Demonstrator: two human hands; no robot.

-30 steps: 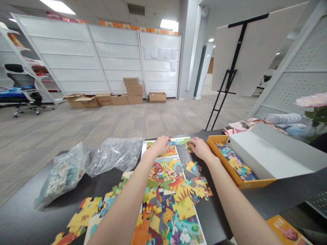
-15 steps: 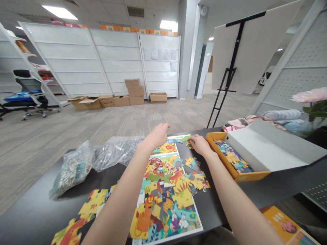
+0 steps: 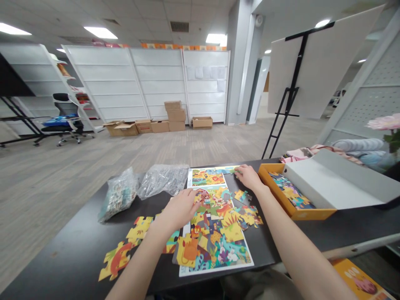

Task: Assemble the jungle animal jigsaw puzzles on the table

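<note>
Over the left edge of the picture sheet [image 3: 215,271] is my left hand [image 3: 184,205], palm down, fingers stretched out and thumb apart, above loose puzzle pieces [image 3: 189,250]. What lies directly beneath it is hidden. At the far end of the table, my right hand [image 3: 247,176] has its fingertips closed on a puzzle piece [image 3: 235,169] at the right end of a joined blue-and-green strip [image 3: 220,170]. That strip runs along the top of a smaller reference picture [image 3: 206,178]. Several more pieces [image 3: 250,216] lie between the sheet and my right forearm.
An orange box [image 3: 296,215] with an open white lid and pieces inside stands on the right. Left are a clear bag of pieces [image 3: 120,196] and crumpled plastic [image 3: 162,181]. Joined yellow pieces [image 3: 117,258] lie near the left forearm. Folded cloths [image 3: 356,146] sit at the back right.
My left hand has come back from the far end of the table to the sheet's left edge. My right hand stays at the strip's end. The view has turned slightly left.
</note>
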